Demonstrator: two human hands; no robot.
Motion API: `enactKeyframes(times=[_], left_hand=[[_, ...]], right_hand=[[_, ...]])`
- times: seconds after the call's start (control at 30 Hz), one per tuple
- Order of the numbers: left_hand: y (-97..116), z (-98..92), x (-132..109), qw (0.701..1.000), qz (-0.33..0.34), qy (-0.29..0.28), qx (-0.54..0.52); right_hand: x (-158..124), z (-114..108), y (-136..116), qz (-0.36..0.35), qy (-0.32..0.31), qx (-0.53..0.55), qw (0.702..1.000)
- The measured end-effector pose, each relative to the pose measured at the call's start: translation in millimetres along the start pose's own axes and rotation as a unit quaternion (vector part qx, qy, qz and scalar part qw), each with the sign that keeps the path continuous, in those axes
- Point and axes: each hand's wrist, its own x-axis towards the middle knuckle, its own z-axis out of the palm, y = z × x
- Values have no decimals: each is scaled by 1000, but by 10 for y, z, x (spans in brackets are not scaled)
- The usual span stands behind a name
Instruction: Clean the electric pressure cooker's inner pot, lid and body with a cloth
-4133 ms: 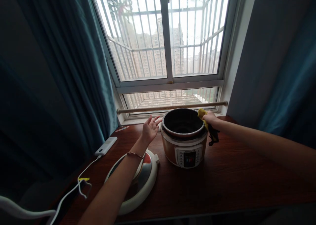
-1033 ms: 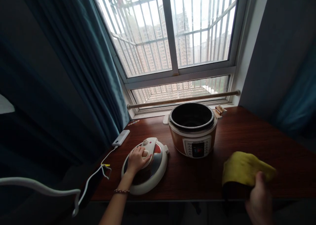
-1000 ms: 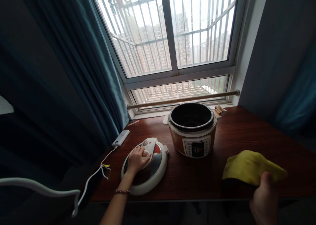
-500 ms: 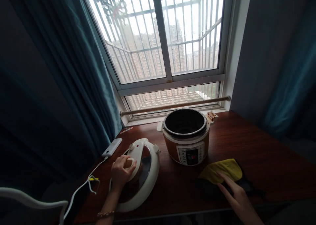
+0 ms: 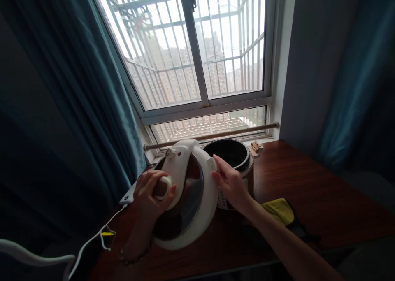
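The white pressure cooker lid (image 5: 207,215) is tilted up in front of the cooker. My left hand (image 5: 152,192) is closed around the lid's knob-like handle. At the lid's right rim, my right hand (image 5: 230,180) pinches the small side tab. Behind the lid stands the electric pressure cooker (image 5: 249,182), uncovered, its dark inner pot (image 5: 230,151) showing. The lid and my right hand hide most of the cooker's front panel. A yellow and dark cloth (image 5: 279,211) lies on the table under my right forearm.
The brown wooden table (image 5: 296,174) meets a barred window at the back. A white power bank (image 5: 126,196) with a white cable (image 5: 108,223) lies at the left, near a blue curtain (image 5: 101,108). A rod (image 5: 228,133) crosses the window's lower part.
My left hand has lifted the lid off the table and moved it up and right, tilting it. My right hand has left the cloth and taken the lid's rim.
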Motion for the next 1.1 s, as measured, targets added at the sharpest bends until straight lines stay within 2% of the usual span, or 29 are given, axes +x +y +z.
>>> enactKeyframes(times=[0.13,0.27,0.33,0.43,0.53,0.67,0.87,1.1], left_hand=[[212,301,568,999,27,-17,-5],[415,764,1085,997,63,-50,-17],[494,1025,1260,994,79,-72,-29],[572,1385,1398,989,89,-111,-46],[621,1655,1425,985,83,-137,-58],[671,1855,1399,983,84,-156,-57],[676,2012,1387,976,99,-189,-39],[643,2089,1367,975,99,-196,-32]], right_hand=[[332,-536,138,-13,4,-32,999],[598,-1077,423,-1,-16,-123,992],[676,-1283,582,0,-42,-148,988],[709,-1479,806,7,-60,-149,987],[678,-1580,1000,25,-59,-137,989],[624,-1658,1214,55,-72,-121,989],[594,-1684,1427,77,-93,-150,981],[603,-1645,1505,66,-91,-167,979]])
